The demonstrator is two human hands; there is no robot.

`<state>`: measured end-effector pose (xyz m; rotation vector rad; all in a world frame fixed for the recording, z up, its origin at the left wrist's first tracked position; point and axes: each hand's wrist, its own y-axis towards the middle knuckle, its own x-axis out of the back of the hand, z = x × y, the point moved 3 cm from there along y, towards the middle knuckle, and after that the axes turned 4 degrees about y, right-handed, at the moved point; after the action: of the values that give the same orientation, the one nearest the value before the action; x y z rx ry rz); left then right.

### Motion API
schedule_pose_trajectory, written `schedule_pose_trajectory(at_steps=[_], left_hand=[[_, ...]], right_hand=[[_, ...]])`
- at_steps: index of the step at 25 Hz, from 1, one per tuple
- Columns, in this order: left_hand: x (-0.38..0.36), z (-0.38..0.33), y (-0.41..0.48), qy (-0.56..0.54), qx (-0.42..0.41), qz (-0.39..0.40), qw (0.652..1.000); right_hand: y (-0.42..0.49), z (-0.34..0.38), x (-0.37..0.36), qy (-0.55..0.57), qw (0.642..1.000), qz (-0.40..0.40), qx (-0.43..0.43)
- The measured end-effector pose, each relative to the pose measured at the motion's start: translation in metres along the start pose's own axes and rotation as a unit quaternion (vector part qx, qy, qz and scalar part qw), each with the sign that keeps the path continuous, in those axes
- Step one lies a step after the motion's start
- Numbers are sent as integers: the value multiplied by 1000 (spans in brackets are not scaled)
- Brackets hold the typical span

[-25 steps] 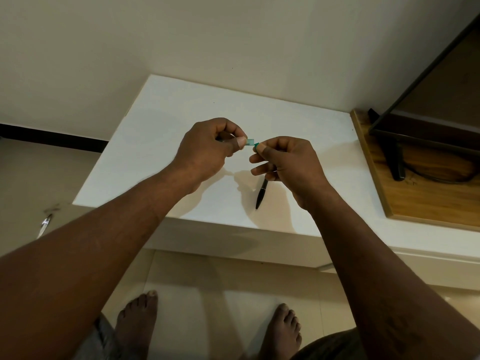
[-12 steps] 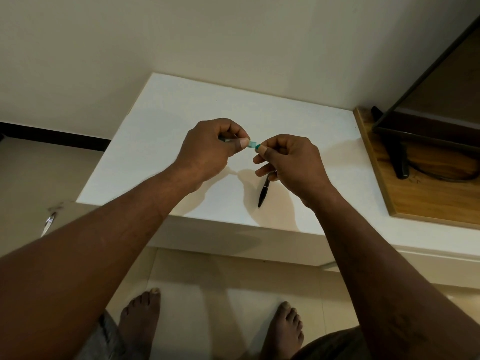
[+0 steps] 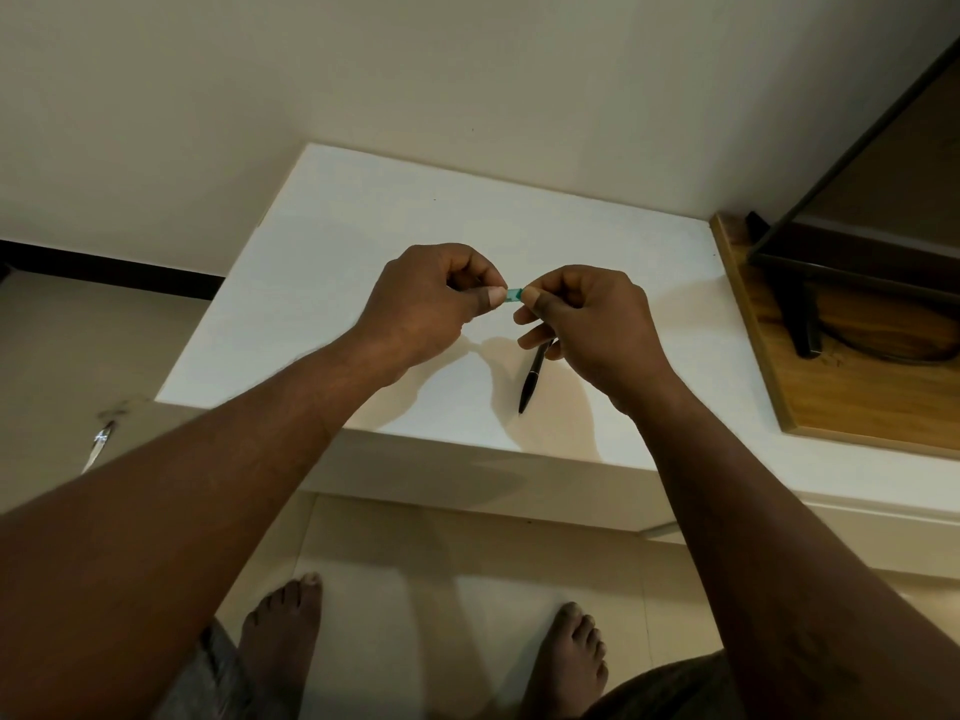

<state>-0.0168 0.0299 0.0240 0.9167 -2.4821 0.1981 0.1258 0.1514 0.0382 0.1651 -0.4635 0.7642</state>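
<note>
Though tiny, tab (image 3: 513, 295) between left hand (image 3: 426, 304), right hand (image 3: 592, 324)

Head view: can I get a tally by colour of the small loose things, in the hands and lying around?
Teal: 1, the teal piece pinched between the left hand and the right hand.
Black: 1, the pen on the white table.
Silvery: 1, a slim object beyond the table's left edge, too small to name.
Total: 3.

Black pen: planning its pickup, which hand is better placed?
Right. The right hand is nearest the black pen, over its upper end; the left hand is farther aside. Both pinch the teal piece.
</note>
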Motion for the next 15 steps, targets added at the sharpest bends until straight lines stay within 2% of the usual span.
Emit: schedule_pose_trajectory(at_steps=[5,11,15], left_hand=[[-2,1,0,-15,4,8,1000],[-2,3,2,9,-9,-5,1000],[-3,4,1,37,-24,-7,999]], right_hand=[[1,-1,1,34,999,-3,-10],[3,-3,1,-66,998,8,22],[2,-5,-1,-88,996,21,26]])
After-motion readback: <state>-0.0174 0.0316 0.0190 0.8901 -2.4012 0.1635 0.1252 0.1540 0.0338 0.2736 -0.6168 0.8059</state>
